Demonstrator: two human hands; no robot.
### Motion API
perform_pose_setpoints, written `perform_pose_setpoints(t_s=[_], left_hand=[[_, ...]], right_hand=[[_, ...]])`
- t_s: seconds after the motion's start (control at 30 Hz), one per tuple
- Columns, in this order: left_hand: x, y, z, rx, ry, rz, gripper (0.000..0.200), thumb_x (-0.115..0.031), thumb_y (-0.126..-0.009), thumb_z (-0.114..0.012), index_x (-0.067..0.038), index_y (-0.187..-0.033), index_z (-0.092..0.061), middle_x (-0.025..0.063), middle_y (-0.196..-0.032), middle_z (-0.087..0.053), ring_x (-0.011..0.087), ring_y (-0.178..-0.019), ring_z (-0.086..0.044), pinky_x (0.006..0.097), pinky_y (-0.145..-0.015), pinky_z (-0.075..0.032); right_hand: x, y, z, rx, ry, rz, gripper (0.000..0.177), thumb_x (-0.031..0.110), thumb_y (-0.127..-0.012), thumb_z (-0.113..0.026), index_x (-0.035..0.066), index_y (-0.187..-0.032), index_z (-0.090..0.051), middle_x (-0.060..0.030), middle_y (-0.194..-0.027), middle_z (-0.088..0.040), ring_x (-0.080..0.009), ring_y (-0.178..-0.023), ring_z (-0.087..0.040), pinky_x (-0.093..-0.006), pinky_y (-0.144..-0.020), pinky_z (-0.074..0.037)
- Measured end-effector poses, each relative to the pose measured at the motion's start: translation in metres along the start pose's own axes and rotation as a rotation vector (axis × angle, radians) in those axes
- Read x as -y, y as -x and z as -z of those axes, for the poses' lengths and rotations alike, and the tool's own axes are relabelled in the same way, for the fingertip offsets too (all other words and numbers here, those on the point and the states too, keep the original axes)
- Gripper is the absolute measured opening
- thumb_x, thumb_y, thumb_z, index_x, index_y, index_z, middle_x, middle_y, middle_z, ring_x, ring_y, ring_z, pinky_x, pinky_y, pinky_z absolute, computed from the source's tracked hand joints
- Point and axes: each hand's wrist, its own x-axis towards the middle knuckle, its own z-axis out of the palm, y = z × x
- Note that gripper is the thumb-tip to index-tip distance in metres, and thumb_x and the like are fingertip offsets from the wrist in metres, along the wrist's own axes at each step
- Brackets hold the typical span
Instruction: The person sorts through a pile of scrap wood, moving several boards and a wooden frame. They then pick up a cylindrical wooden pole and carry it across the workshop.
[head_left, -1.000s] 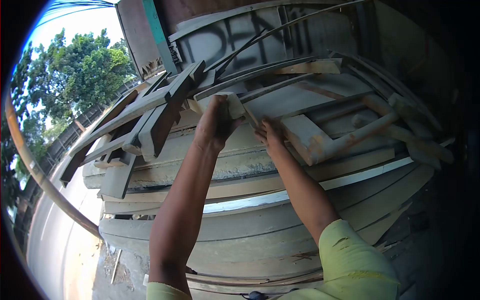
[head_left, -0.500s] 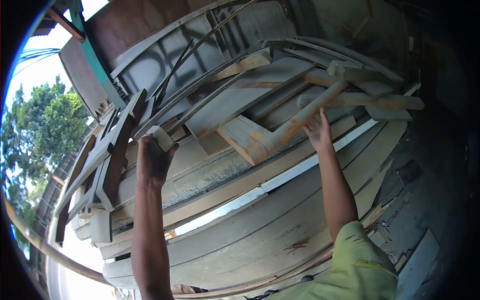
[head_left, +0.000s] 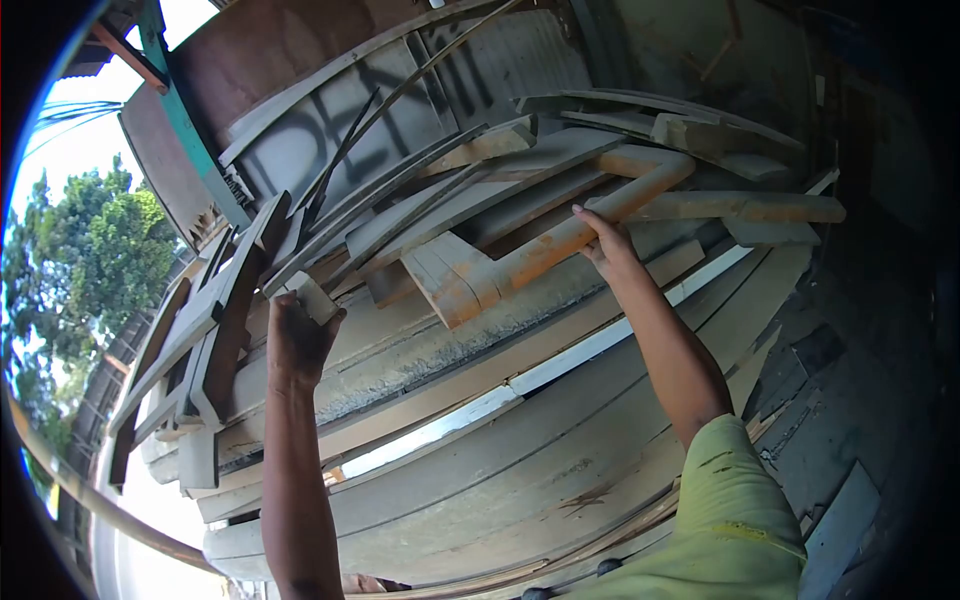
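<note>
My left hand is closed round the end of a grey wooden block at the left of the pile. Right of centre, my right hand grips the lower edge of an angled wooden frame with orange-brown stains, thumb on top and the other fingers partly hidden beneath. The frame's wide grey end points down and left, while its far corner lies at the upper right among other boards. Long thin strips lie between the two hands.
Stacked dark wooden frames stand at the left. Beyond the pile is a grey panel with black lettering. Large curved planks spread below the hands. A green post rises at upper left, and loose scraps lie at lower right.
My right hand has moved left and slightly up and now grips the stained frame, which has shifted left. My left hand has moved slightly down with the block.
</note>
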Motion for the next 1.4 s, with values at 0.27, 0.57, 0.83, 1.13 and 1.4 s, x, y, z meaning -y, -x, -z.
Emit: perform_pose_setpoints(t_s=[0.27,0.57,0.83,1.13,1.4], left_hand=[[0.007,-0.004,-0.005,0.004,-0.052,-0.048,0.038,-0.029,-0.091,-0.051,-0.013,-0.126,-0.049,0.0063,-0.121,-0.054,0.0197,-0.109,-0.052,0.0367,-0.087,-0.047],[0.018,-0.009,0.025,-0.037,-0.373,-0.104,0.041,-0.029,-0.097,-0.048,0.001,-0.124,-0.044,0.0116,-0.123,-0.051,0.021,-0.11,-0.05,0.0346,-0.099,-0.04],[0.029,0.001,0.034,-0.138,-0.095,0.101,0.055,-0.027,-0.094,-0.056,0.004,-0.135,-0.036,0.0211,-0.139,-0.039,0.0311,-0.13,-0.039,0.0391,-0.114,-0.032],[0.054,0.005,0.065,-0.041,-0.157,-0.046,0.053,-0.032,-0.096,-0.053,0.002,-0.134,-0.038,0.0168,-0.139,-0.04,0.0286,-0.124,-0.045,0.0419,-0.113,-0.034],[0.062,0.033,0.013,-0.313,-0.133,-0.05,0.078,-0.062,-0.088,-0.051,-0.016,-0.147,-0.027,0.002,-0.146,-0.036,0.0343,-0.124,-0.047,0.0424,-0.105,-0.031]], right_hand=[[-0.016,0.017,0.026,0.071,0.057,0.035,0.059,0.021,-0.073,-0.082,0.014,-0.118,-0.043,-0.0029,-0.11,-0.056,-0.0189,-0.104,-0.056,-0.044,-0.086,-0.049],[0.021,0.035,0.07,0.217,0.495,-0.128,0.062,0.04,-0.08,-0.075,0.007,-0.124,-0.046,-0.0082,-0.108,-0.056,-0.0229,-0.092,-0.064,-0.0389,-0.078,-0.056],[0.058,0.224,0.321,-0.497,0.337,-0.177,0.04,0.04,-0.09,-0.062,0.008,-0.113,-0.055,-0.0065,-0.095,-0.061,-0.0199,-0.086,-0.062,-0.0361,-0.08,-0.051],[-0.048,0.595,0.544,-1.307,0.333,-0.526,0.047,0.044,-0.089,-0.058,0.005,-0.114,-0.053,-0.0174,-0.099,-0.066,-0.0292,-0.078,-0.067,-0.0452,-0.067,-0.056],[-0.051,0.555,0.547,-1.144,0.438,-0.575,0.048,0.046,-0.091,-0.056,0.005,-0.116,-0.051,-0.0201,-0.104,-0.062,-0.0351,-0.084,-0.065,-0.049,-0.074,-0.054]])
